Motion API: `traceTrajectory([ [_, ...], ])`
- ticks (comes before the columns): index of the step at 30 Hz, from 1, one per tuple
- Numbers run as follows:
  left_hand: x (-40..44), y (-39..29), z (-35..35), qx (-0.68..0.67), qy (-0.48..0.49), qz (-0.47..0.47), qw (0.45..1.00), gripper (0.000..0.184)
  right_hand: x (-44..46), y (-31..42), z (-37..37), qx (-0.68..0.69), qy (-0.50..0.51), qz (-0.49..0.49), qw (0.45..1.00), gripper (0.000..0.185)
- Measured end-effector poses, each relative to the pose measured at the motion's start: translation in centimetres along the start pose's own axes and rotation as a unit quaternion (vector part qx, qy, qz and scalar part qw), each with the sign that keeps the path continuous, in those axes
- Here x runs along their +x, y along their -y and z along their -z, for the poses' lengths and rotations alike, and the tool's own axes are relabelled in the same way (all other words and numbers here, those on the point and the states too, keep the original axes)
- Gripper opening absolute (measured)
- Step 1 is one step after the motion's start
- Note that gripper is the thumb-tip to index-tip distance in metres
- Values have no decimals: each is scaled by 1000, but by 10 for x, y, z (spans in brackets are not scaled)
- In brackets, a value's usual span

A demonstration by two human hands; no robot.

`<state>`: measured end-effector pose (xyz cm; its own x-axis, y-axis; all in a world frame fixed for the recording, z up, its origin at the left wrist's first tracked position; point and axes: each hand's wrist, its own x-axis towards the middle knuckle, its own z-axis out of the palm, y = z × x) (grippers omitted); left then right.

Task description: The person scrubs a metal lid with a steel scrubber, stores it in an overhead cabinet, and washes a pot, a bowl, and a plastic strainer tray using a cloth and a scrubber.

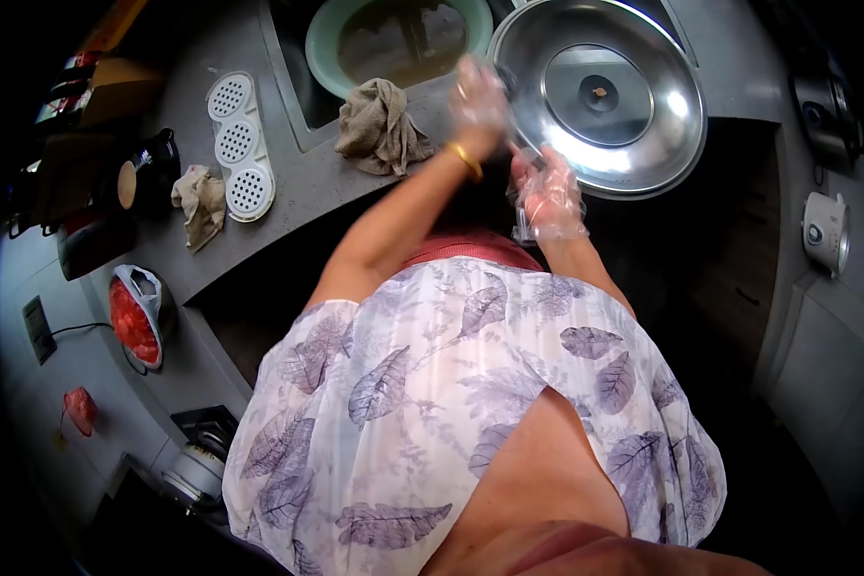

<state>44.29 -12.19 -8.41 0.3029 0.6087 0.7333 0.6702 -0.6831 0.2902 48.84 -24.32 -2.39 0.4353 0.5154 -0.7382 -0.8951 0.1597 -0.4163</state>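
A large round steel pot lid (538, 106) with a dark disc at its centre lies tilted over the counter and sink edge. My right hand (550, 200), in a clear plastic glove, grips its lower left rim, with the fingers partly hidden. My left hand (480, 101), gloved too and wearing a yellow bracelet at the wrist, is smeared by motion against the lid's left edge. Whether it holds anything does not show. Left of it, a crumpled grey-brown cloth (379, 127) lies on the sink's front edge. A pale green basin (324, 48) of murky water sits in the sink.
On the grey counter (302, 182) to the left are a white rack with perforated discs (232, 144) and a smaller cloth (200, 204). Dark pots (154, 173) stand farther left. A red-filled bag (134, 317) hangs below. At the right is a white appliance (824, 233).
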Motion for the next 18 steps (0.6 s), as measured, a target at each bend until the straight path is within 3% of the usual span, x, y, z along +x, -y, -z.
traceTrajectory([
  [2,51,21,5,-104,262,123,952,29,-2,-8,4,-14,23,26,999,27],
  [5,40,10,19,16,359,-22,933,28,6,-8,4,-6,38,27,999,29],
  [6,3,-4,0,-96,221,75,968,25,6,-2,5,-9,5,20,1000,29],
  [7,13,-28,43,-29,336,24,941,25,9,0,7,-12,-27,12,999,29],
  [8,2,-34,45,-101,374,96,917,26,20,3,16,-19,-38,-4,999,29],
  [10,9,-29,44,27,406,-37,913,24,14,6,28,-22,-30,5,999,29],
  [12,14,7,-11,-9,96,-53,994,17,-8,2,15,-27,13,41,999,28],
  [15,44,33,-28,-86,215,-81,969,21,-15,1,11,-53,18,64,996,28],
  [18,17,-17,24,-278,275,211,896,29,-6,11,12,-16,-33,59,998,26],
])
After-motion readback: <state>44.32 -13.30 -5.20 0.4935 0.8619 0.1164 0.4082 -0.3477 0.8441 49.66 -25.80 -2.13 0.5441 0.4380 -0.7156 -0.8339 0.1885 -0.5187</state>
